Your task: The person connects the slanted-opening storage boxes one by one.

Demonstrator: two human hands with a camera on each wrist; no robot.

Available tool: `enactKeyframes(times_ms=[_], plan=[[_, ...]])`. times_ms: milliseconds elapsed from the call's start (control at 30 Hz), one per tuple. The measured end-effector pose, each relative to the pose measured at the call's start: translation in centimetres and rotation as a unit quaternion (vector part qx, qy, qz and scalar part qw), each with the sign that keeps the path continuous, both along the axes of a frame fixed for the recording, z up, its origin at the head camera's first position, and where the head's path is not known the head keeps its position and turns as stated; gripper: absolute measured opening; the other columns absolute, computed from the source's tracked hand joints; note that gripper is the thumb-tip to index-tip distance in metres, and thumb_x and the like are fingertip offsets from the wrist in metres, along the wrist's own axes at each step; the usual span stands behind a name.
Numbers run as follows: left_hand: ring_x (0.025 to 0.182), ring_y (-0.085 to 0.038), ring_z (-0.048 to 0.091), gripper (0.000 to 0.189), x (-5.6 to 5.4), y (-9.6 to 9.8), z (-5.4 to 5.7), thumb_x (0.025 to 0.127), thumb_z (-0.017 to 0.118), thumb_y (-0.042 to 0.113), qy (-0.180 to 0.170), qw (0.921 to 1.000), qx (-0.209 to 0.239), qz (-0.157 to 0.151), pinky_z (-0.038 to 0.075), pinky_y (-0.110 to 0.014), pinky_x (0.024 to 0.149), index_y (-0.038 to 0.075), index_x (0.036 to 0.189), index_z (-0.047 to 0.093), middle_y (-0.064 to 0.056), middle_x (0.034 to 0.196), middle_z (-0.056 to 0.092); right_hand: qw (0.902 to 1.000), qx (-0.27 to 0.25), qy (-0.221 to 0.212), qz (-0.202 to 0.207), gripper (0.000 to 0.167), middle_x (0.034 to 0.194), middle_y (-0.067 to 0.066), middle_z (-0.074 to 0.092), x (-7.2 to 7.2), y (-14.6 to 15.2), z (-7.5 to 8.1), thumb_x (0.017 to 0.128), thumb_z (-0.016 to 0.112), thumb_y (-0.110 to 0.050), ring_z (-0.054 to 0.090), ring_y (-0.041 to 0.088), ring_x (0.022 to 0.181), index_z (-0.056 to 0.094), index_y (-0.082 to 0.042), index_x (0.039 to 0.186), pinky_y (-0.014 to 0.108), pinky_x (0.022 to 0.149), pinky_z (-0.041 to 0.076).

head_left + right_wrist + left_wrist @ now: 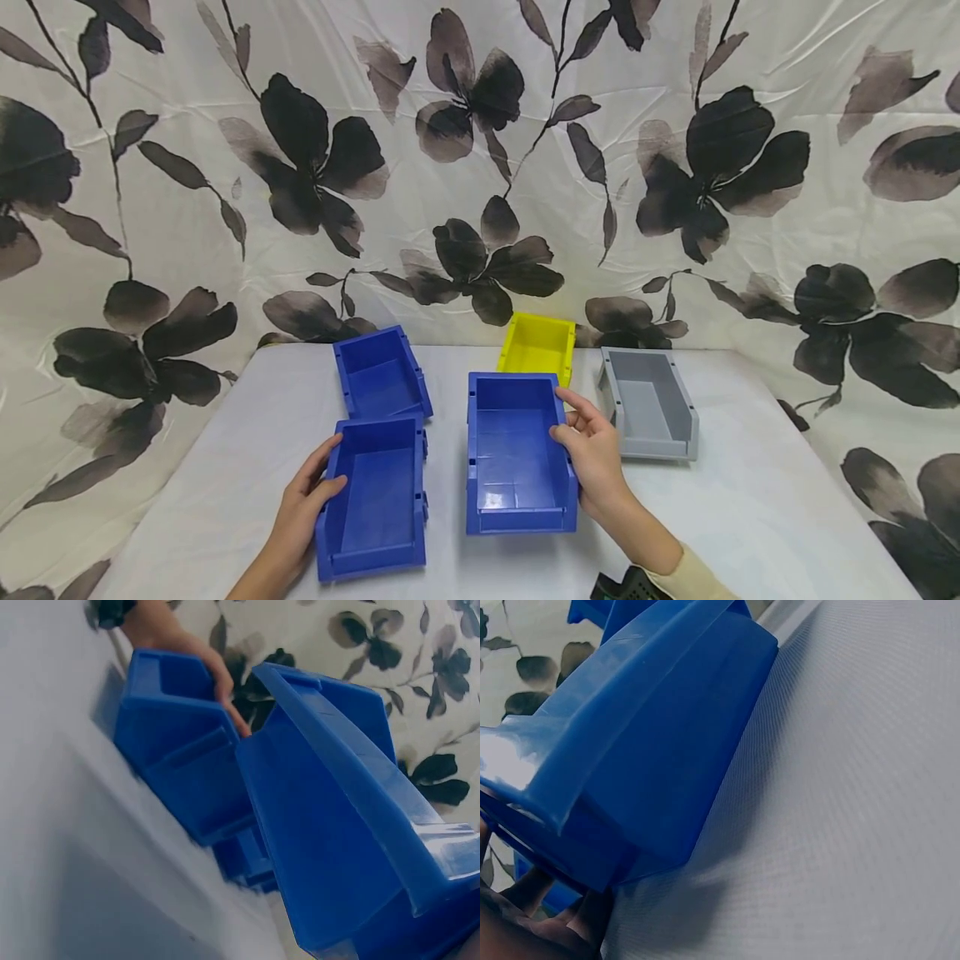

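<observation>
My left hand (294, 510) grips the left side wall of a blue open-front storage bin (381, 500), thumb over the rim. In the left wrist view, that bin's side (667, 750) rises close over the white cloth. A second blue storage bin (517, 454) is held by its right wall in my right hand (598, 462), thumb inside and fingers outside. This bin (315, 810) looks raised off the table in the right wrist view, with its front lip toward me. The two held bins stand side by side with a gap between them.
Behind the left bin lies another blue bin (381, 379), partly overlapped by it. A yellow bin (536, 343) stands at the back, its lower part hidden. To the right is a grey bin (656, 404). A flower-patterned cloth (465, 183) hangs behind the white table (225, 467).
</observation>
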State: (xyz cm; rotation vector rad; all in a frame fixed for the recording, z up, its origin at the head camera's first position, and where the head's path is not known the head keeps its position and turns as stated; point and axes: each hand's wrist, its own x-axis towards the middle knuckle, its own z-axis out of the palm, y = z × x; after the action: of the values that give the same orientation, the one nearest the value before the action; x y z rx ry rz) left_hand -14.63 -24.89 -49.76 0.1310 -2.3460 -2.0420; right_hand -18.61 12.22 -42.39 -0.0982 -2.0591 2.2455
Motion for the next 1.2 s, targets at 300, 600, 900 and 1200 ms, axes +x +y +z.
enactKeyframes(times_ms=[300, 600, 900, 1200], plan=[[0.145, -0.039, 0.007, 0.059, -0.1, -0.1, 0.0, 0.098, 0.057, 0.019, 0.010, 0.9999, -0.008, -0.009, 0.012, -0.061, 0.110, 0.019, 0.152, 0.033, -0.009, 0.160, 0.015, 0.9993, -0.026, 0.002, 0.025, 0.051, 0.085, 0.008, 0.052, -0.3, -2.1, -0.2, 0.083, 0.057, 0.007, 0.050, 0.018, 0.077, 0.059, -0.009, 0.131, 0.022, 0.066, 0.043], [0.144, -0.038, 0.009, 0.057, 0.2, -0.3, 0.3, 0.099, 0.056, 0.019, 0.015, 0.9996, -0.022, -0.006, 0.015, -0.059, 0.110, 0.019, 0.152, 0.033, -0.010, 0.160, 0.016, 0.9980, -0.037, -0.009, 0.050, 0.051, 0.084, 0.008, 0.054, -0.2, -4.0, -0.4, 0.084, 0.056, 0.006, 0.051, 0.018, 0.077, 0.057, -0.008, 0.133, 0.022, 0.067, 0.044], [0.144, -0.037, 0.010, 0.058, 0.3, -0.2, 0.2, 0.099, 0.056, 0.019, 0.010, 0.9998, -0.017, -0.010, 0.016, -0.058, 0.110, 0.020, 0.152, 0.033, -0.010, 0.159, 0.016, 0.9979, -0.025, -0.015, 0.058, 0.051, 0.083, 0.006, 0.051, -0.1, -4.7, -0.6, 0.084, 0.057, 0.004, 0.049, 0.018, 0.076, 0.056, -0.009, 0.134, 0.023, 0.066, 0.041], [0.145, -0.037, 0.005, 0.059, 0.3, -0.3, 0.2, 0.099, 0.056, 0.020, 0.004, 0.9998, -0.007, -0.016, 0.011, -0.060, 0.111, 0.021, 0.152, 0.032, -0.012, 0.160, 0.012, 0.9971, -0.031, -0.021, 0.066, 0.052, 0.083, 0.006, 0.051, -0.4, -4.9, -1.4, 0.082, 0.057, 0.005, 0.048, 0.017, 0.075, 0.057, -0.006, 0.133, 0.022, 0.065, 0.040]])
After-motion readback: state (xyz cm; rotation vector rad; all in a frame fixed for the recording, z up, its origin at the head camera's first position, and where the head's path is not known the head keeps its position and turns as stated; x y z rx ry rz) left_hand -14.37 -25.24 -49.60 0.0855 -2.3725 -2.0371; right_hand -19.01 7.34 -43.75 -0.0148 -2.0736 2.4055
